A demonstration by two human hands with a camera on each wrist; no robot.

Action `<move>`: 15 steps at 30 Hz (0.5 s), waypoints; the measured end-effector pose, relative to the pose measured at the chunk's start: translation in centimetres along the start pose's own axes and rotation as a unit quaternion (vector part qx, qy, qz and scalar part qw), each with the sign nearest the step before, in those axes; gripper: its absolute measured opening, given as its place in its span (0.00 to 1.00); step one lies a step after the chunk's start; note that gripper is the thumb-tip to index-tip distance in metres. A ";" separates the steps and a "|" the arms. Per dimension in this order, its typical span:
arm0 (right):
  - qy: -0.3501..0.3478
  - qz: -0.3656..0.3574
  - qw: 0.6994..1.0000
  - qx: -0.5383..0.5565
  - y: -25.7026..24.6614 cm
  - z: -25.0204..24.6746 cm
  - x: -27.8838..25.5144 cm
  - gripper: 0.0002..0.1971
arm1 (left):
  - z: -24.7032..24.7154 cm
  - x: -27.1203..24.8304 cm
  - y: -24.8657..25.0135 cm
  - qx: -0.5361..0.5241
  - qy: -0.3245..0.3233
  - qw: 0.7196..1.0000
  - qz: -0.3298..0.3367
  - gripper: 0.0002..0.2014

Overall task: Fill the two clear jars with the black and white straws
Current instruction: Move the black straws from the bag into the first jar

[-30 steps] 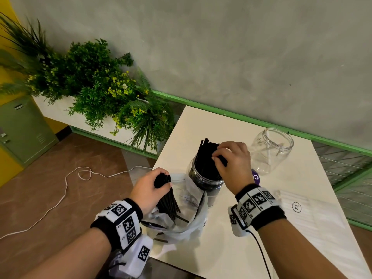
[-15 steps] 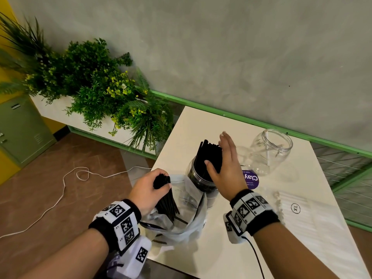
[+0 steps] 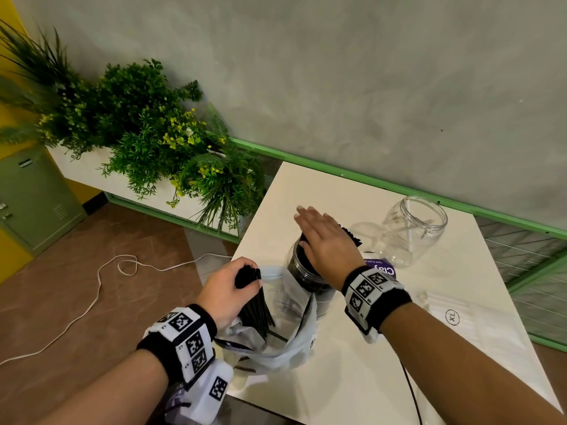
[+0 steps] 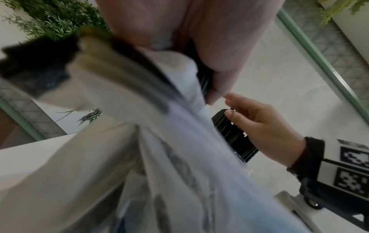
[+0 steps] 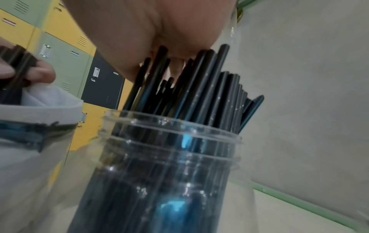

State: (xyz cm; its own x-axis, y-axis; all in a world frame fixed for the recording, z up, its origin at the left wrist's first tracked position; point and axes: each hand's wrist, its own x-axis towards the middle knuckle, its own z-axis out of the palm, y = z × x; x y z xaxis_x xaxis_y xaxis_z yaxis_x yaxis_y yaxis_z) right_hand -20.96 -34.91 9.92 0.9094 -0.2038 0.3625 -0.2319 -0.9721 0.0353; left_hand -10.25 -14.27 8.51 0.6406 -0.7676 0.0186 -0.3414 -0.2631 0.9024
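Note:
A clear jar packed with black straws stands mid-table. My right hand lies flat on the straw tops, fingers straight, palm pressing down. In the right wrist view the palm touches the tallest straws above the jar rim. My left hand grips a bundle of black straws that stands inside a clear plastic bag in front of the jar. A second clear jar stands at the back right, apart from both hands. A pack of white straws lies on the right.
A purple-labelled lid lies between the two jars. The white table meets a green rail and grey wall at the back. A planter with green plants stands on the left. A white cable lies on the brown floor.
My right hand went from pinching the straw tops to a flat palm laid over them. My left hand kept its grip on the bundle in the bag.

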 end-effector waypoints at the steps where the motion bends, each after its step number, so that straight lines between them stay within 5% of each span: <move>1: -0.015 0.016 0.999 -0.024 0.1 -0.1 -0.2 0.25 | 0.0 0.0 0.1 -0.003 0.000 1.000 -0.001 0.07; 7: -0.060 0.063 0.994 -0.065 1.1 -1.0 -1.4 0.27 | -0.1 0.0 0.1 0.003 0.001 1.000 0.002 0.09; 11: -0.145 0.080 0.986 -0.006 2.1 -0.9 -2.3 0.40 | -0.1 -0.1 0.0 0.010 0.000 1.000 0.005 0.10; 15: -0.115 0.102 0.988 -0.001 2.3 -0.9 -1.3 0.42 | -0.1 -0.1 0.0 0.016 0.000 1.000 0.007 0.09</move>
State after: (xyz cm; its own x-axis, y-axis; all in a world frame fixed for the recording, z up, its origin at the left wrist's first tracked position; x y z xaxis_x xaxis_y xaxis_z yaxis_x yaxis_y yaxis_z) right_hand -23.00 -36.78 10.33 0.8981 -0.4165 0.1410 -0.4187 -0.9080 -0.0152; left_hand -10.25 -14.19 8.53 0.6356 -0.7714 0.0318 -0.3721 -0.2700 0.8880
